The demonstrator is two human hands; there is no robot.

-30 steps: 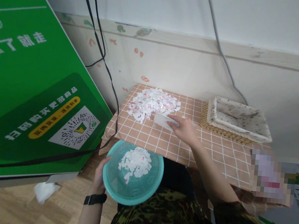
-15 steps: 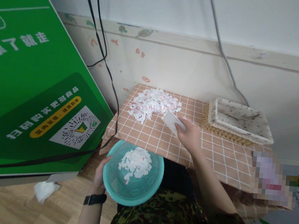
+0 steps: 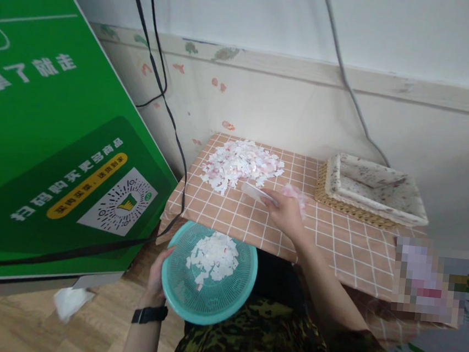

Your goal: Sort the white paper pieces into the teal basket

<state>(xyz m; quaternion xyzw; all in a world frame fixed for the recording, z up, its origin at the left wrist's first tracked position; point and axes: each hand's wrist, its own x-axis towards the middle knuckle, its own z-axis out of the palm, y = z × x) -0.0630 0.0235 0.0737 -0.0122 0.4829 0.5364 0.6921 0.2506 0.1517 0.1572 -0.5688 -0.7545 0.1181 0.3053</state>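
Observation:
My left hand (image 3: 160, 274) grips the left rim of a round turquoise plastic colander (image 3: 205, 311), held below the table's front edge. A small heap of white paper scraps (image 3: 214, 256) lies inside it. Over the table, my right hand (image 3: 287, 213) is closed on a flat white card (image 3: 253, 191), which looks stiff and is seen nearly edge-on. Just beyond the card's far end spreads a larger pile of white and pinkish paper scraps (image 3: 239, 162). Behind the right hand sits a crumpled pink-white thing (image 3: 297, 195), partly covered by the hand; its kind is unclear.
A brown checked cloth covers the table (image 3: 347, 250). At its back right stands a wicker basket (image 3: 377, 198) with a patterned lining. A green cabinet (image 3: 78, 116) rises on the left, with black cables (image 3: 174, 117) hanging beside it. White crumpled material (image 3: 71, 301) lies on the floor.
My right hand has moved slightly left and toward me, tilting the card from face-on to nearly edge-on. More of the pink-white thing behind it shows. The left hand and colander stay put.

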